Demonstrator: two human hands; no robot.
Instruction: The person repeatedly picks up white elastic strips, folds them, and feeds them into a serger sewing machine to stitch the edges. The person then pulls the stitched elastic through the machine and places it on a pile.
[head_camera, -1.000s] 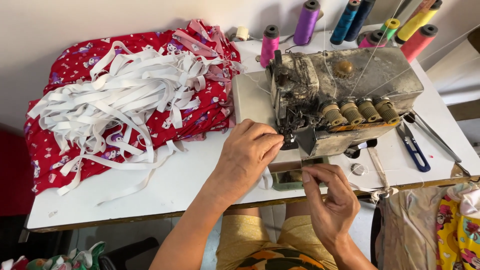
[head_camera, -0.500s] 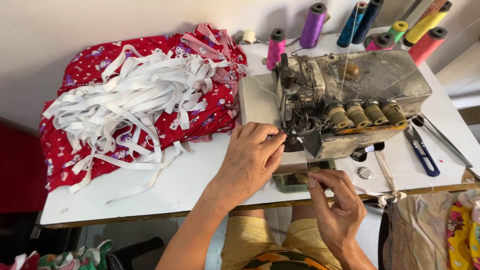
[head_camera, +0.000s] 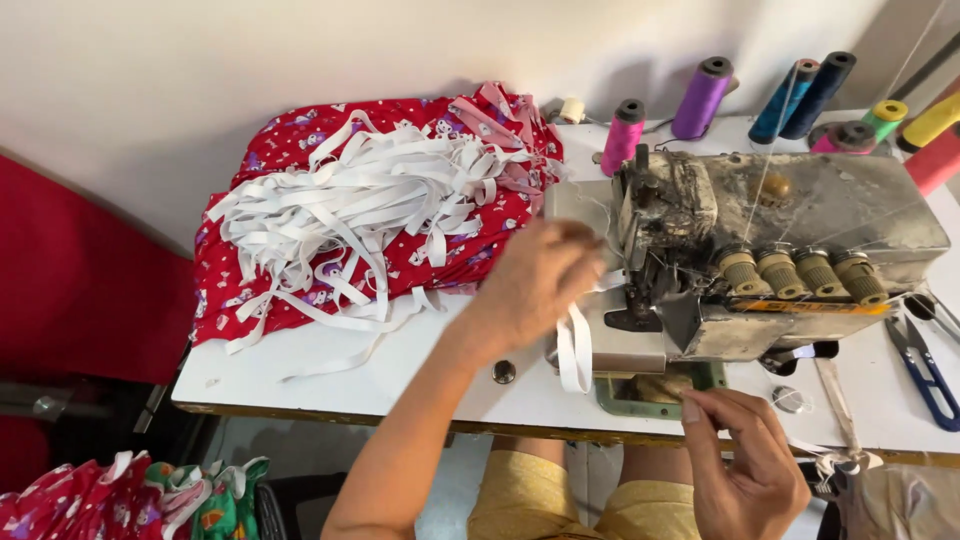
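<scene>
My left hand (head_camera: 535, 285) is raised over the white table beside a worn grey overlock sewing machine (head_camera: 775, 255). It grips a loop of white elastic band (head_camera: 574, 345) that hangs down from it at the machine's left side. Lower, at the table's front edge, my right hand (head_camera: 745, 465) pinches a thin thread or strip end just below the machine's green base plate (head_camera: 655, 392). A pile of white elastic strips (head_camera: 350, 205) lies on red printed fabric (head_camera: 290, 290) to the left.
Thread cones in pink (head_camera: 622, 135), purple (head_camera: 700, 97), blue (head_camera: 812, 92), green and yellow stand behind the machine. Blue-handled snips (head_camera: 925, 365) lie at the right. A round metal disc (head_camera: 503, 372) is set in the white table (head_camera: 330, 375). More printed fabric (head_camera: 140, 495) sits below left.
My left hand has lifted off the machine bed and moved left, pulling out a loop of white elastic. My right hand has dropped slightly toward the table's front edge. The view has shifted.
</scene>
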